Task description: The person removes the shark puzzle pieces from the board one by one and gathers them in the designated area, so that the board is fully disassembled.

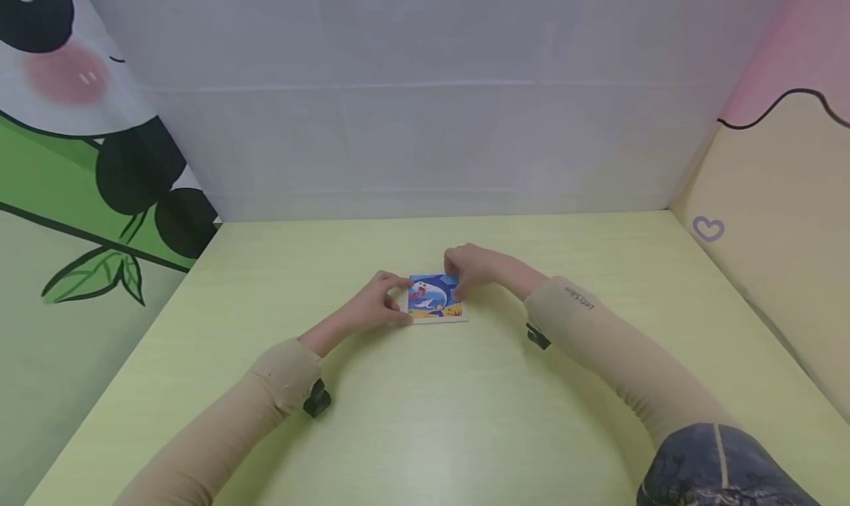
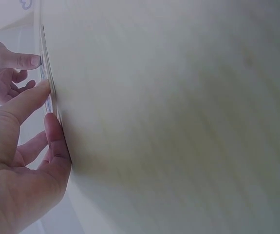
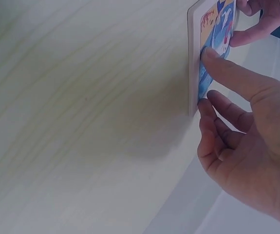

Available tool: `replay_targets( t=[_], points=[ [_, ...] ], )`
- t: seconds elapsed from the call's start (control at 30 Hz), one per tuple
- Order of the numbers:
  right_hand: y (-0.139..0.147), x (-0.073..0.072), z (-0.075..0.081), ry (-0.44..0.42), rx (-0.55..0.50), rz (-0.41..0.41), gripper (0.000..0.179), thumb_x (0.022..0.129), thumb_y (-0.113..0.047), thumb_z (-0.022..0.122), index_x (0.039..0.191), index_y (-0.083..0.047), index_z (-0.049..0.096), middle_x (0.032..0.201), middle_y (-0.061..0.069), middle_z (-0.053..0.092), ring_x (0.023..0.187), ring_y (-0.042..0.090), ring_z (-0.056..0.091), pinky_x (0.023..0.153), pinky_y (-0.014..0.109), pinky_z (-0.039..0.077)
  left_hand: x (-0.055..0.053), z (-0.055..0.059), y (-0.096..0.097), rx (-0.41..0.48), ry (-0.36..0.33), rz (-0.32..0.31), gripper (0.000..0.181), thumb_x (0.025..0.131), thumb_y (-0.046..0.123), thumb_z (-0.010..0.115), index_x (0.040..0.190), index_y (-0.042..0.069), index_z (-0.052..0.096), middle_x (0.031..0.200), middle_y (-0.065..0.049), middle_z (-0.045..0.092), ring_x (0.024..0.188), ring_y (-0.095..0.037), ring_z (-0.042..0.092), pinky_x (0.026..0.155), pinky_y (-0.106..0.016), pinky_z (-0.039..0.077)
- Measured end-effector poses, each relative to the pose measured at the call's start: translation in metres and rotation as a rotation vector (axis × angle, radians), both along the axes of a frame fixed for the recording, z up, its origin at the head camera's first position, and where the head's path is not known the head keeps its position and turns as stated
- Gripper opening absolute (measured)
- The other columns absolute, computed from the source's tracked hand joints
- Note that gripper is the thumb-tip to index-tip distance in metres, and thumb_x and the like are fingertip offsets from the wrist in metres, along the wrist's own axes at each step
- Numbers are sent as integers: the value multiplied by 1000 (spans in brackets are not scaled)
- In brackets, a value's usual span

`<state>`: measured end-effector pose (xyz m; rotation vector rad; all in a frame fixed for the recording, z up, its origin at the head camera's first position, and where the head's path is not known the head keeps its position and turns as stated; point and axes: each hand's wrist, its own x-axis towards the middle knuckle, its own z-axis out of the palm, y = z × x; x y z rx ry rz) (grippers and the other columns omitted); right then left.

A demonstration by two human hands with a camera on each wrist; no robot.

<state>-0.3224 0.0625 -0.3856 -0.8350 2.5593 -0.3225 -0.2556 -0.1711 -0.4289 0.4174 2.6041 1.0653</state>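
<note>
Board (image 1: pixel 433 298), its blue sea-animal picture facing up, lies on the pale table (image 1: pixel 425 410). At the board's left edge, the left hand (image 1: pixel 372 304) holds it, thumb at the near corner and a finger near the far one. At the board's far right corner, the right hand (image 1: pixel 473 265) grips it, thumb on the picture. Well beyond the board stands a grey wall (image 1: pixel 425 137); well right of it, a purple heart (image 1: pixel 699 231).
</note>
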Motion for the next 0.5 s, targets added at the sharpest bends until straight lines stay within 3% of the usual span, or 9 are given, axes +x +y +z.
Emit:
replay_targets(
  t=[0.5],
  points=[
    [3, -6, -3, -23, 4, 19, 49, 83, -22, 78, 122, -7, 54, 121, 12, 60, 113, 25, 53, 102, 40, 45, -3, -3, -1, -21, 7, 5, 70, 83, 16, 79, 145, 8, 48, 144, -21, 35, 88, -15, 59, 72, -22, 51]
  ],
)
